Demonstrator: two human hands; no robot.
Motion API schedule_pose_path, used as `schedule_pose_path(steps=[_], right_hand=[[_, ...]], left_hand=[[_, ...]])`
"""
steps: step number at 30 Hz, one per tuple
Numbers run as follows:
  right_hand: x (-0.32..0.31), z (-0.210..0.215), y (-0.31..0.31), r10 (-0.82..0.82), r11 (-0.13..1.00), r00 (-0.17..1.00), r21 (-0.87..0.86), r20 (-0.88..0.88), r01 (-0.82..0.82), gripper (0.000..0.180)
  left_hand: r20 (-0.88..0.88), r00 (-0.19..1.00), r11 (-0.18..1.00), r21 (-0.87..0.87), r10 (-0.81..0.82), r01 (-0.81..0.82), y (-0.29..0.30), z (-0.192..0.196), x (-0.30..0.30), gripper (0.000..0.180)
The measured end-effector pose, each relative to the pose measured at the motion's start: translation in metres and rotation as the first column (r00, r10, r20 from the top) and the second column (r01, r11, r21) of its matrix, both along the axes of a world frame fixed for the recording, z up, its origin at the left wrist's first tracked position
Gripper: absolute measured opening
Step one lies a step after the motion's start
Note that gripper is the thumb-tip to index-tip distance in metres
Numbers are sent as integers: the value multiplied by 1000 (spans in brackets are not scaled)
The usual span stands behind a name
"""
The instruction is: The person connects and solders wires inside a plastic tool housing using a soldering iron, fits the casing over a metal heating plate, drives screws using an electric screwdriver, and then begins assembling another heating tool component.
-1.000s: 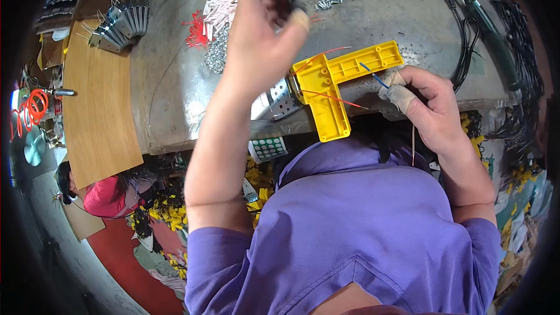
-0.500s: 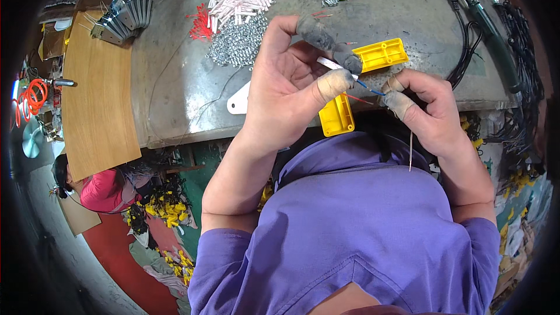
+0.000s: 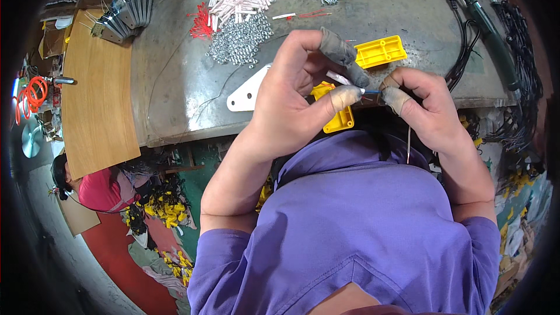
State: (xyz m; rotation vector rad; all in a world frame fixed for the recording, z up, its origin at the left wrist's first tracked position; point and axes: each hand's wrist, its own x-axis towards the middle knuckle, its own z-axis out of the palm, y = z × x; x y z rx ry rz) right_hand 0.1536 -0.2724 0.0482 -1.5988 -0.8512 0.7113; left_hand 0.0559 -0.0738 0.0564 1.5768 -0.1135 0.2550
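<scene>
From my remote view, the left hand [image 3: 294,94] pinched a white sleeve [image 3: 336,77] and the right hand [image 3: 429,104] the blue wire [image 3: 371,91], seemingly to keep both aligned. The yellow housing [image 3: 380,51] lay beyond them, overhanging the worktop's [image 3: 181,81] near edge.

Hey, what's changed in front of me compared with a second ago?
Your left hand came down toward you and rightward, close to your right hand; a white tube now shows in its fingers. The blue wire, which slanted up and left, now lies nearly level between both hands' fingertips. Your right hand stayed about where it was, pinching that wire.
</scene>
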Motion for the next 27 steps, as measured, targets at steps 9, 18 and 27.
schedule_pose_path(steps=[9,18,27], right_hand=[[-6,-9,5,-28,991,999,130,20,25,32],[-3,0,14,94,995,972,-56,214,-84,23],[2,-1,0,84,973,979,-228,184,-41,14]], left_hand=[[119,987,962,239,105,-131,-11,-13,-4,58],[378,921,660,669,94,-342,-11,-7,-12,53],[-51,913,832,434,405,-345,0,22,-44,21]])
